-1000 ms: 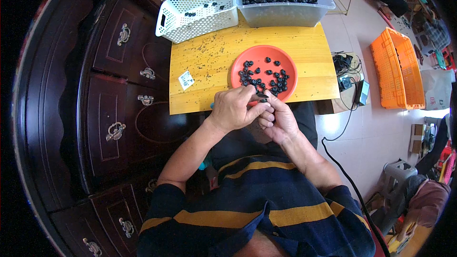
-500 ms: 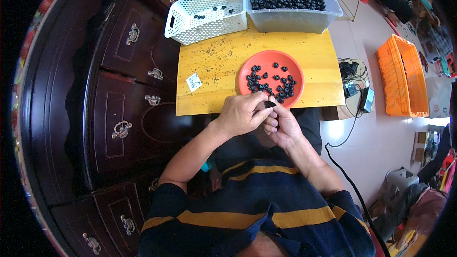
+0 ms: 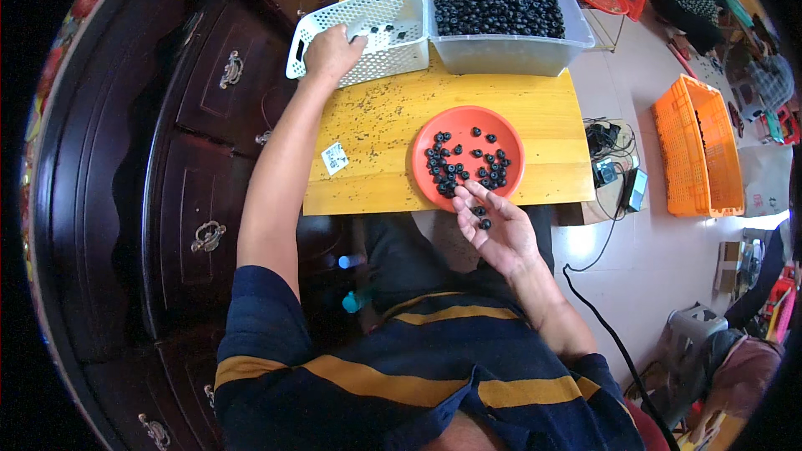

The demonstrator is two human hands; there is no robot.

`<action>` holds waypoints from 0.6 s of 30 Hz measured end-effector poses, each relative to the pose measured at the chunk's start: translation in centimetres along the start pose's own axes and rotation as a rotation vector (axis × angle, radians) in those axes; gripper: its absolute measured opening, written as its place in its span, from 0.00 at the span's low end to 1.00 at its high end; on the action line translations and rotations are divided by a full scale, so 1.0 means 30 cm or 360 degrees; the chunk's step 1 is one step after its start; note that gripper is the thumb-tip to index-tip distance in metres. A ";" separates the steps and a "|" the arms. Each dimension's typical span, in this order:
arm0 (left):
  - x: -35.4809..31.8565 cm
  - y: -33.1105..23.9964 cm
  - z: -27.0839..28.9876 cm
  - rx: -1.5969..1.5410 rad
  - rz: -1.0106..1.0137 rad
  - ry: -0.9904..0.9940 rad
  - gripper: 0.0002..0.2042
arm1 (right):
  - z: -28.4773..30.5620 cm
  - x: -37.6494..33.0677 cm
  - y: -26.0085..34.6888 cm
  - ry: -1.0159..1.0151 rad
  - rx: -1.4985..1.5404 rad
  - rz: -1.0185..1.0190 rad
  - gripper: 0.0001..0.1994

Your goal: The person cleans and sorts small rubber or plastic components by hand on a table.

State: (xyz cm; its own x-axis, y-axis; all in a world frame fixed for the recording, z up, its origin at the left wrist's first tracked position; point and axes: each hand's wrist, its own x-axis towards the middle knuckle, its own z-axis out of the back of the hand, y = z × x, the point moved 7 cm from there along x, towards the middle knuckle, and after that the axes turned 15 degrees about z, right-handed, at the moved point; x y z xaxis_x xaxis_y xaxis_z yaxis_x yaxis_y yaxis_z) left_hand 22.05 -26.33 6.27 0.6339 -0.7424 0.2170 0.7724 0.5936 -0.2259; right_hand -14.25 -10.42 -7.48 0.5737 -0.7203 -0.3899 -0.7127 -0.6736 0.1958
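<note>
My left hand (image 3: 332, 54) reaches over the white perforated basket (image 3: 393, 63) at the back left. Its fingertips point down inside and are mostly hidden, so I cannot tell if they grip anything. A few small black pieces (image 3: 389, 28) lie in the basket beside the thumb. My right hand (image 3: 499, 234) is palm up at the near edge of a red plate (image 3: 458, 119), its fingers loosely curled. Small round black parts (image 3: 484, 223) rest in that palm. Several more of the same black parts (image 3: 490, 174) are scattered on the plate.
A translucent tub (image 3: 510, 56) heaped with black parts (image 3: 499, 4) stands behind the plate. Dark crumbs and a white paper square (image 3: 334, 159) lie on the yellow table (image 3: 376, 188). Dark drawers (image 3: 200, 175) flank the left; an orange crate (image 3: 710, 150) and cables (image 3: 614, 138) are at right.
My hands were together at the plate's near edge around a dark piece. The left has moved away to the basket; the right has turned palm up, showing black parts.
</note>
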 end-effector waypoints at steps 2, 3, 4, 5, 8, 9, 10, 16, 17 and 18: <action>0.049 0.005 -0.032 0.0066 0.0084 0.0094 0.22 | 0.007 0.003 0.011 0.0028 0.0055 0.0034 0.21; 0.059 0.010 -0.061 0.0040 0.0148 0.0240 0.22 | 0.009 0.004 0.016 0.0061 0.0113 0.0054 0.22; 0.062 0.020 -0.083 0.0016 0.0215 0.0384 0.22 | 0.015 0.008 0.016 0.0055 0.0112 0.0063 0.22; 0.070 0.035 -0.096 -0.0119 0.0163 0.0390 0.23 | 0.011 0.014 0.013 0.0087 0.0124 0.0057 0.22; -0.013 0.025 -0.088 -0.0415 0.0080 0.0420 0.25 | 0.010 0.025 0.017 0.0128 0.0164 0.0052 0.20; -0.071 0.023 -0.061 -0.0529 0.0023 0.0346 0.22 | 0.010 0.031 0.010 0.0127 0.0129 0.0053 0.21; -0.137 -0.002 -0.049 -0.0533 0.0013 0.0358 0.22 | 0.016 0.038 0.013 0.0117 0.0096 0.0072 0.21; -0.670 -0.115 -0.012 -0.1331 -0.0315 0.0904 0.09 | 0.000 0.062 -0.028 0.0176 0.0026 0.0044 0.20; -0.754 -0.153 0.032 -0.1101 -0.0336 0.0949 0.09 | 0.012 0.064 -0.035 0.0174 0.0028 0.0044 0.20; -0.824 -0.189 0.063 -0.0876 -0.0362 0.0993 0.10 | 0.026 0.069 -0.045 0.0232 0.0009 0.0042 0.20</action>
State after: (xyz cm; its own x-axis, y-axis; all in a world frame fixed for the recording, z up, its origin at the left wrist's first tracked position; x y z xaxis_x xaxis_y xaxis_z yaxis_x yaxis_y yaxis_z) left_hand 2.07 -10.74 3.96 0.2043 -0.9556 -0.2124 0.6470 0.2947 -0.7033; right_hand -12.41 -10.87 -9.26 0.6070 -0.7544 -0.2499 -0.7302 -0.6535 0.1992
